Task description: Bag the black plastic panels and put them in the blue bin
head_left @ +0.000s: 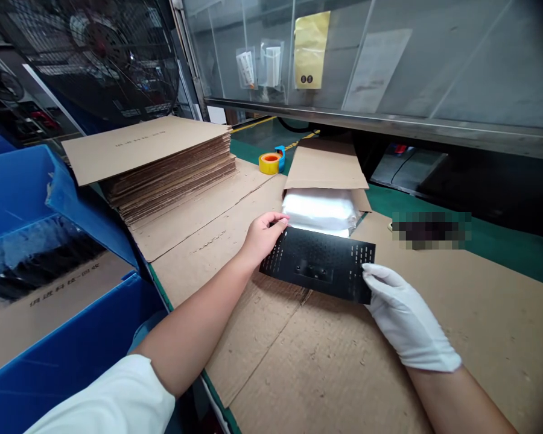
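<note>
A flat black rectangular panel with rows of small slots is held between both hands above the cardboard-covered table. My bare left hand pinches its upper left corner. On its right edge, my right hand, in a white glove, grips the panel between thumb and fingers. Just behind the panel lies a stack of clear plastic bags, partly inside an open cardboard box. The panel's underside is hidden.
Flat cardboard sheets are stacked at the back left. Yellow tape lies behind the table's middle. Blue bins stand at the left, below a large fan. A blurred dark object is at the right, and a metal-edged glass panel spans the back.
</note>
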`<state>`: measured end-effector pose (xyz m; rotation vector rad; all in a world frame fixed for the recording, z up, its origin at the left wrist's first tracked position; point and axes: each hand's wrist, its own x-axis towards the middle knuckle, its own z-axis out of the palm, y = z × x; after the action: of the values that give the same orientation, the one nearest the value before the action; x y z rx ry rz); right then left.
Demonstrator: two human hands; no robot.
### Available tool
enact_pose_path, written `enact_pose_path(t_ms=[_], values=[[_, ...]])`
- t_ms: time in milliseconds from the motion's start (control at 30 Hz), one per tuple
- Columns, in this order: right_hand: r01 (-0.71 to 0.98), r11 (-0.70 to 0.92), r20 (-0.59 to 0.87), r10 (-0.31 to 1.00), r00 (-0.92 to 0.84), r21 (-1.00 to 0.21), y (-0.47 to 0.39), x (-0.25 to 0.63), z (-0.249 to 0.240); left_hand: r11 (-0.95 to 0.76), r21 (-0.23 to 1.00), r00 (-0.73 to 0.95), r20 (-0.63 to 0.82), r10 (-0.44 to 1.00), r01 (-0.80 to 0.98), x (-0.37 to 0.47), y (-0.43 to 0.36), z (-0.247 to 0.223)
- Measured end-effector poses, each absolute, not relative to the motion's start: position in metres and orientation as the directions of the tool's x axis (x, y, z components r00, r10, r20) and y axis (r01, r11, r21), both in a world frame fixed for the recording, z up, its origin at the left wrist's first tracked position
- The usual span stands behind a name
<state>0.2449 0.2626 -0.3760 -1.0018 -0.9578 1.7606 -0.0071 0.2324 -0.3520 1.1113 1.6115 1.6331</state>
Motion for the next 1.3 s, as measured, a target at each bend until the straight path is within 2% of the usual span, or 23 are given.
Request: enact_pose_path(t_ms=[100, 200, 367, 467, 533, 633, 700, 833, 900, 1000, 1100, 1133, 1200, 1267, 1300], values=[[-0.344, -0.367, -0.258, 0.91, -0.325, -0.864, 0.264, 0.245, -0.374, -0.086, 0.994, -0.414, 0.051, 0.909, -0.066, -0.006, 0.232, -0.347], [-0.357, -0.358, -0.245, 0.914, -0.324, -0.863, 0.264, 0.246, -0.376, -0.087, 0.976, -0.382, 0.003, 0.924, -0.202, -0.004, 0.23, -0.342], [-0.352, -0.349, -0.229, 0.912, -0.34, -0.868, 0.265, 0.247, -0.378, -0.077, 0.97, -0.371, -0.014, 0.929, -0.231, -0.003, 0.23, -0.342], [-0.359, -0.356, -0.235, 0.911, -0.338, -0.863, 0.265, 0.246, -0.377, -0.093, 0.989, -0.392, 0.043, 0.919, -0.111, -0.005, 0.231, -0.347], [-0.362, -0.359, -0.242, 0.912, -0.331, -0.86, 0.264, 0.246, -0.377, -0.127, 0.985, -0.441, 0.168, 0.882, 0.12, -0.006, 0.23, -0.349], [-0.347, -0.343, -0.236, 0.919, -0.314, -0.873, 0.264, 0.245, -0.379, -0.142, 0.857, -0.416, 0.377, 0.827, 0.495, -0.004, 0.227, -0.349], [-0.333, -0.322, -0.221, 0.925, -0.307, -0.886, 0.263, 0.245, -0.38, -0.164, 0.779, -0.34, 0.439, 0.832, 0.605, -0.001, 0.224, -0.348], [-0.349, -0.323, -0.219, 0.926, -0.306, -0.88, 0.263, 0.245, -0.379, -0.241, 0.724, -0.254, 0.502, 0.827, 0.647, -0.001, 0.224, -0.348], [-0.381, -0.351, -0.248, 0.923, -0.294, -0.855, 0.265, 0.246, -0.378, -0.239, 0.766, -0.301, 0.49, 0.818, 0.596, -0.005, 0.226, -0.348], [-0.427, -0.375, -0.288, 0.923, -0.256, -0.823, 0.27, 0.25, -0.376, -0.201, 0.921, -0.366, 0.323, 0.873, 0.334, -0.014, 0.231, -0.35], [-0.476, -0.383, -0.288, 0.921, -0.262, -0.792, 0.277, 0.257, -0.376, -0.13, 0.988, -0.278, 0.148, 0.949, 0.081, -0.021, 0.239, -0.356], [-0.498, -0.398, -0.29, 0.914, -0.283, -0.771, 0.28, 0.26, -0.377, -0.127, 0.988, -0.275, 0.146, 0.95, 0.086, -0.023, 0.242, -0.36], [-0.549, -0.452, -0.312, 0.89, -0.332, -0.704, 0.284, 0.268, -0.377, -0.163, 0.95, -0.283, 0.239, 0.929, 0.266, -0.024, 0.246, -0.37], [-0.602, -0.501, -0.329, 0.865, -0.379, -0.622, 0.287, 0.275, -0.378, -0.169, 0.82, -0.189, 0.317, 0.929, 0.547, -0.024, 0.249, -0.378], [-0.625, -0.514, -0.329, 0.858, -0.395, -0.588, 0.288, 0.277, -0.378, -0.155, 0.738, -0.117, 0.303, 0.946, 0.657, -0.023, 0.25, -0.381]])
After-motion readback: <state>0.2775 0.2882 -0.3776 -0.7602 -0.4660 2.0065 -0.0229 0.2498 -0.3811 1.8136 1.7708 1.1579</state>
